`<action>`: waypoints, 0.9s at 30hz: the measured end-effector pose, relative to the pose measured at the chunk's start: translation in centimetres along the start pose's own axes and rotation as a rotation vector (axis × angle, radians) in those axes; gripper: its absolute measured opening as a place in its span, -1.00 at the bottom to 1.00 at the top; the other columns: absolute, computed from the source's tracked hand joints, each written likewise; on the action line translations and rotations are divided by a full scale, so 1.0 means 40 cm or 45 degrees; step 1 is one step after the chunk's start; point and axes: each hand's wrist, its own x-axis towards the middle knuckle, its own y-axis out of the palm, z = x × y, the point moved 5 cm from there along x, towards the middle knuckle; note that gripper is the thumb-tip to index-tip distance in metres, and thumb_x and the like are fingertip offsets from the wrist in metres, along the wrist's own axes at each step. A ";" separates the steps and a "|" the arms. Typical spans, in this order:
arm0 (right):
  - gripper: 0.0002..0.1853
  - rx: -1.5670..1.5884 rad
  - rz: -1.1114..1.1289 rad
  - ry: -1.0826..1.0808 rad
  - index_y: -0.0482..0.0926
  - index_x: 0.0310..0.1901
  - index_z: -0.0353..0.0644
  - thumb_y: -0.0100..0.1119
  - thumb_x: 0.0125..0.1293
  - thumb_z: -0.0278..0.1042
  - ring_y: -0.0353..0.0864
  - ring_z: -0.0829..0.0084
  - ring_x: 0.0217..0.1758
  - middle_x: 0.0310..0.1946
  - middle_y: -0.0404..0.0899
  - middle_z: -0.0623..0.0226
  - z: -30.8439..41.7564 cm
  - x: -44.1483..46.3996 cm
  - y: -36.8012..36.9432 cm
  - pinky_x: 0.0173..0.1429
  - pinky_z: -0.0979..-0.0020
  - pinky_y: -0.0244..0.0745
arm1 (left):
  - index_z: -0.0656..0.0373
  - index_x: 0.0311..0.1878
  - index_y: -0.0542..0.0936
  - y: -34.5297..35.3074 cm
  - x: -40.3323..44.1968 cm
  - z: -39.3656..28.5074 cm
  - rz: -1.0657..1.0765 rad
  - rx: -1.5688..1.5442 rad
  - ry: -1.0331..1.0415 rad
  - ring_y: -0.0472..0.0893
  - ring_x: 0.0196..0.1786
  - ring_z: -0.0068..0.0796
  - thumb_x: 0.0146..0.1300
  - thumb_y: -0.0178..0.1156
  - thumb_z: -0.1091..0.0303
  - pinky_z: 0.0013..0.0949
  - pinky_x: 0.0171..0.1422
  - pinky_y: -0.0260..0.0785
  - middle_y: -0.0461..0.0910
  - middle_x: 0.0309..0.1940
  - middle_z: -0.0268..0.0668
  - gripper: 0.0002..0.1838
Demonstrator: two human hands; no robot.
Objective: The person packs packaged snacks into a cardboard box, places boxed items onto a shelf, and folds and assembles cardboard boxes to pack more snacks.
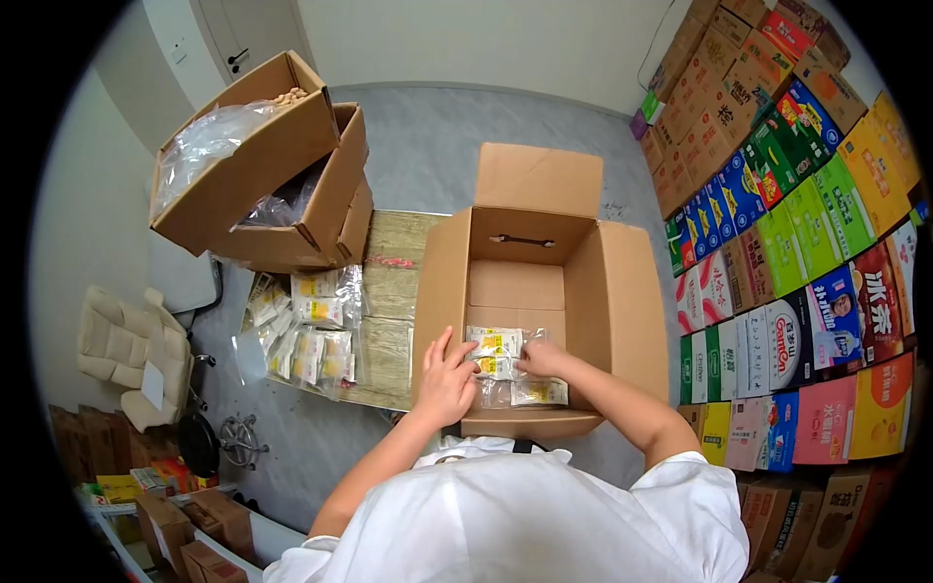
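Inside the open cardboard box [516,283] in front of me, small clear packets with yellow and white labels [498,342] lie in a group at the near end. My left hand [448,381] rests over the box's left edge with its fingers stretched out, and its fingertips touch the left side of the packets. My right hand [545,360] reaches in from the right, its fingers closed at the right edge of the upper packets. Another packet [539,392] lies below it, near the box's front wall. Fingertips of the right hand are partly hidden.
More packets [319,311] lie in clear plastic on the table [389,330] to the left. Tilted cardboard boxes [262,175] with plastic bags stand behind them. A beige chair [131,350] is further left. Stacked cartons [768,321] line the right side.
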 end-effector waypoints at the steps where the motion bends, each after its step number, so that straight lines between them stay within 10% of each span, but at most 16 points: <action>1: -0.33 0.074 -0.092 -0.032 0.35 0.25 -0.09 0.27 0.12 -0.02 0.41 0.15 0.26 0.28 0.33 0.09 0.020 -0.006 -0.030 0.22 0.21 0.42 | 0.12 -0.32 0.60 -0.003 0.001 0.003 -0.002 -0.002 0.006 0.07 0.44 0.10 0.07 0.08 0.37 0.25 0.41 -0.08 0.41 0.19 -0.23 -0.85; 5: -0.44 -0.273 -0.552 -0.426 0.44 0.08 -0.16 0.31 0.08 -0.06 0.41 0.15 0.23 0.23 0.38 0.09 0.174 0.039 -0.017 0.23 0.18 0.36 | 0.13 -0.32 0.60 -0.055 -0.016 0.030 0.023 0.065 0.015 0.07 0.44 0.11 0.07 0.08 0.38 0.25 0.40 -0.06 0.41 0.19 -0.24 -0.85; 11: 0.13 -0.625 -0.359 -0.427 -0.22 0.49 0.08 0.40 0.00 -0.11 -0.18 0.03 0.55 0.52 -0.26 0.15 0.211 0.135 0.086 0.35 -0.31 0.02 | 0.14 -0.31 0.60 -0.066 -0.017 0.026 0.075 0.116 -0.008 0.07 0.44 0.13 0.06 0.06 0.39 0.27 0.40 -0.06 0.41 0.19 -0.23 -0.83; 18: 0.01 -0.212 -0.550 -0.127 -0.09 0.45 -0.04 0.34 0.03 -0.11 0.04 -0.04 0.46 0.46 -0.08 0.04 0.093 0.188 0.016 0.41 -0.14 0.09 | 0.15 -0.28 0.60 -0.055 -0.020 0.021 0.075 0.102 -0.027 0.06 0.44 0.13 0.04 0.06 0.38 0.26 0.40 -0.06 0.40 0.19 -0.22 -0.81; 21: -0.05 0.055 -0.527 -0.077 0.18 0.32 -0.11 0.45 -0.13 -0.06 0.24 0.00 0.34 0.24 0.31 0.03 0.054 0.195 -0.010 0.32 0.04 0.25 | 0.16 -0.29 0.60 -0.054 -0.019 0.023 0.091 0.106 -0.025 0.06 0.44 0.14 0.04 0.06 0.38 0.26 0.40 -0.06 0.40 0.19 -0.21 -0.81; 27: -0.15 -0.167 -0.398 -0.314 0.40 0.15 -0.11 0.56 -0.28 -0.13 0.43 0.07 0.19 0.10 0.45 0.08 0.092 0.225 -0.016 0.21 0.18 0.37 | 0.17 -0.31 0.60 -0.057 -0.009 0.015 0.110 0.118 -0.025 0.07 0.43 0.15 0.03 0.07 0.39 0.24 0.40 -0.06 0.41 0.18 -0.20 -0.82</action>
